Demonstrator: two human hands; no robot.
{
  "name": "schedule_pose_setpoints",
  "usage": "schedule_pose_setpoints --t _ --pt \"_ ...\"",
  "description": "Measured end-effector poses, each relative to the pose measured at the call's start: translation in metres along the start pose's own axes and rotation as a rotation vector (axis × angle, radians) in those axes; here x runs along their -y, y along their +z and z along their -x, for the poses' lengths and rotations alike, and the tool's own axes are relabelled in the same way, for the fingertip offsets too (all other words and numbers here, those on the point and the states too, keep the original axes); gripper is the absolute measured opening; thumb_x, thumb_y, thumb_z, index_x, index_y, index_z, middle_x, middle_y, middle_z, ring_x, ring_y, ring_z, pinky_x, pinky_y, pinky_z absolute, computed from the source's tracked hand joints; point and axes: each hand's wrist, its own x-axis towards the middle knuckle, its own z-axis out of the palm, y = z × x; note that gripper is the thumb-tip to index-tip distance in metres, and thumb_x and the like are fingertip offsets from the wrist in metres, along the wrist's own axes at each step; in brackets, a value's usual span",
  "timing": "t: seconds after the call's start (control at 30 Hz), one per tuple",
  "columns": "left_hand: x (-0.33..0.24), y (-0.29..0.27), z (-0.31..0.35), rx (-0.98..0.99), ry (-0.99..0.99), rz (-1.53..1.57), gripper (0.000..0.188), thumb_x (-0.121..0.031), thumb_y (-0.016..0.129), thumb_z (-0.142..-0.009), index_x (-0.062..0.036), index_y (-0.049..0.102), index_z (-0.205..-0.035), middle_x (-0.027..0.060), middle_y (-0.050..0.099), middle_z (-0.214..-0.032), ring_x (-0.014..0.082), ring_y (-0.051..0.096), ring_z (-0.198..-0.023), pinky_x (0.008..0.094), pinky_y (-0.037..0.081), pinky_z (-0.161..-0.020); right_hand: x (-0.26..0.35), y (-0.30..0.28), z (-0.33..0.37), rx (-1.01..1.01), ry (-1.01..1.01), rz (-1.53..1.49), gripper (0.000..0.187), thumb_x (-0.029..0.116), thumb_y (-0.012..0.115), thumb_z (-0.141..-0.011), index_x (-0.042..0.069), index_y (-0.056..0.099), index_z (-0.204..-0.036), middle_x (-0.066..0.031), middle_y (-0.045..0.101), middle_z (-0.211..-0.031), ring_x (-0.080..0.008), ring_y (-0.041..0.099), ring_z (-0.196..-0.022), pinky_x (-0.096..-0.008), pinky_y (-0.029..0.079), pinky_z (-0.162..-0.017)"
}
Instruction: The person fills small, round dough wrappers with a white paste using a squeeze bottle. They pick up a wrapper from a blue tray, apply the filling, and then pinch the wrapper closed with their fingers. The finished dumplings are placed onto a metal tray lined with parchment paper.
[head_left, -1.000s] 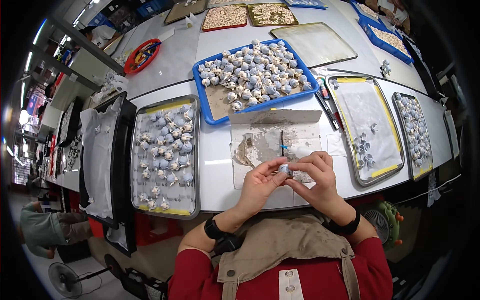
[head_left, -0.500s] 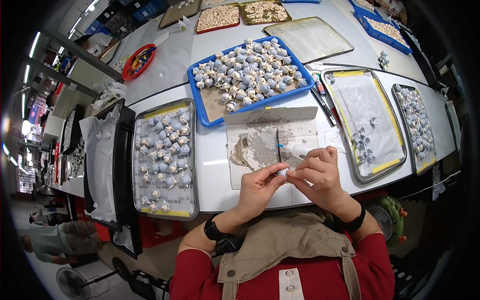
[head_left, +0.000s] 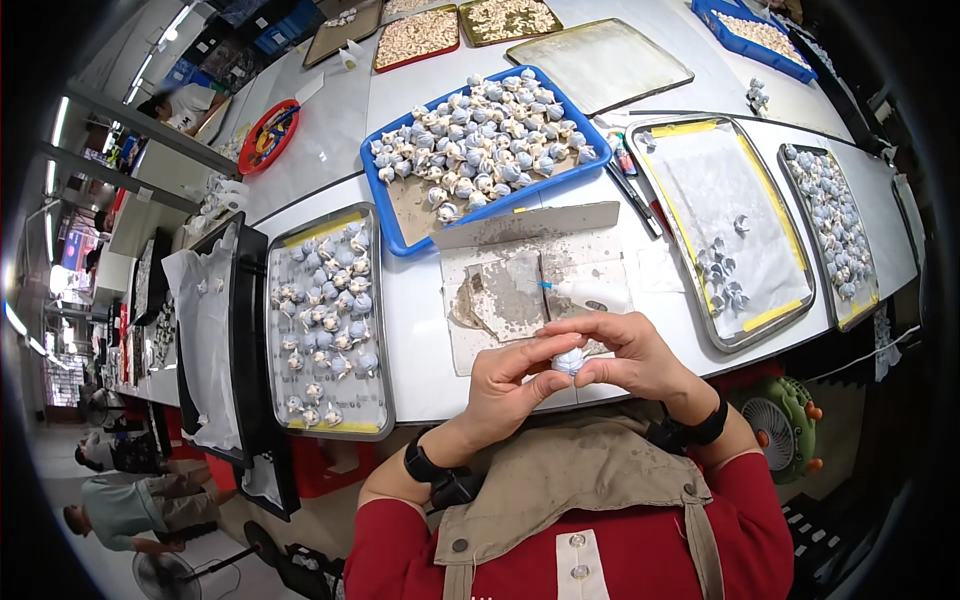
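Note:
Between both hands, just off the table's front edge, is a small pale-blue and white figurine piece (head_left: 568, 361). My left hand (head_left: 505, 388) pinches it from the left with thumb and fingers. From the right, the thumb and fingers of my right hand (head_left: 642, 358) close on the same piece, and the fingertips of both hands nearly meet above it. Beyond them lies a stained, folded sheet of cardboard (head_left: 480, 345). On that cardboard rests a white squeeze bottle (head_left: 598, 297) with a thin blue tip, partly hidden by my right hand.
A blue tray (head_left: 408, 236) heaped with similar pieces stands ahead. Metal trays of pieces flank me, one at left (head_left: 385, 405) and one at right (head_left: 700, 330) with a few blue parts on white paper. Pens (head_left: 635, 200) lie between trays. A green fan (head_left: 780, 425) stands below right.
Both hands have shifted their grip: the fingers now arch over the piece, which has turned to show more of its blue surface. The whole view has shifted slightly.

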Motion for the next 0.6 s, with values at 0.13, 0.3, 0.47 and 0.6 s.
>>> schedule_pose_setpoints --t 0.13,0.3,0.47,0.6 --pt "-0.004 0.003 -0.001 0.004 0.063 -0.075 0.031 -0.009 0.068 -0.085 0.0044 0.062 -0.112 0.0182 0.066 -0.106 0.0240 0.064 -0.099 0.0317 0.051 -0.087 0.004 -0.001 0.003 -0.006 -0.080 0.095 0.042 0.011 0.076 -0.076 0.001 0.062 -0.115 -0.0113 0.068 -0.100 -0.0161 0.065 -0.092 -0.0278 0.051 -0.081" --pt "-0.011 0.005 -0.002 0.022 0.048 -0.030 0.024 -0.007 0.070 -0.083 0.0044 0.066 -0.104 0.0176 0.068 -0.100 0.0233 0.065 -0.097 0.0310 0.052 -0.084 0.010 -0.004 0.001 0.024 -0.194 0.177 0.037 0.013 0.077 -0.075 -0.001 0.065 -0.107 -0.0110 0.070 -0.098 -0.0166 0.067 -0.091 -0.0274 0.053 -0.080" --pt "-0.012 0.001 0.000 0.019 0.008 0.038 0.026 -0.004 0.073 -0.079 0.0037 0.067 -0.102 0.0166 0.069 -0.099 0.0213 0.066 -0.094 0.0290 0.053 -0.082 0.022 -0.006 -0.001 0.071 -0.158 0.252 0.040 0.014 0.080 -0.071 -0.001 0.066 -0.105 -0.0112 0.070 -0.097 -0.0184 0.067 -0.087 -0.0286 0.053 -0.077" --pt "-0.012 -0.005 -0.001 0.088 0.053 -0.003 0.026 -0.001 0.074 -0.076 0.0009 0.069 -0.102 0.0136 0.069 -0.100 0.0169 0.067 -0.090 0.0253 0.052 -0.079 0.017 -0.002 -0.004 0.097 -0.197 0.254 0.040 0.016 0.082 -0.067 0.001 0.068 -0.101 -0.0116 0.070 -0.095 -0.0204 0.067 -0.085 -0.0300 0.053 -0.072"
